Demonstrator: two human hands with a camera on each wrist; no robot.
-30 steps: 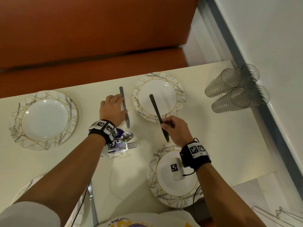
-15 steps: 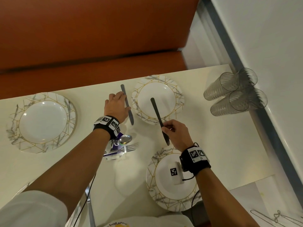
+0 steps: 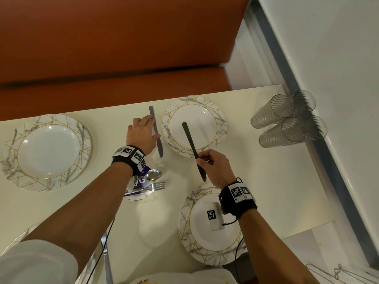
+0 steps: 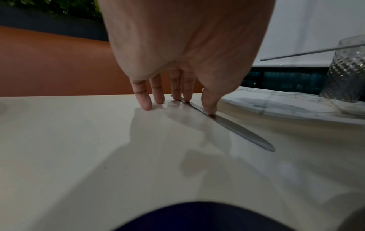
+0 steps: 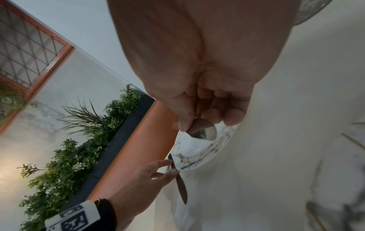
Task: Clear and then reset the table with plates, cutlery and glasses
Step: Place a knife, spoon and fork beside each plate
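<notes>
Left hand rests on the worktop, fingers straight and slightly spread; index, middle finger and thumb tip press on a knife lying flat just left of the far plate. Left wrist view confirms it: fingertips touch the surface, and the knife lies under them with its blade pointing toward the camera.

Right hand has fingers curled, pinching a second knife near its middle. This knife is lifted off the worktop, tilted, with its handle end over the far plate and its blade tip toward the near plate.

A third plate sits at far left, well apart from the hands. A spoon and fork lie on a purple packet between the arms. Four ribbed clear glasses stand grouped at the right edge of the worktop, near the wall. A white tagged block lies on the near plate.
</notes>
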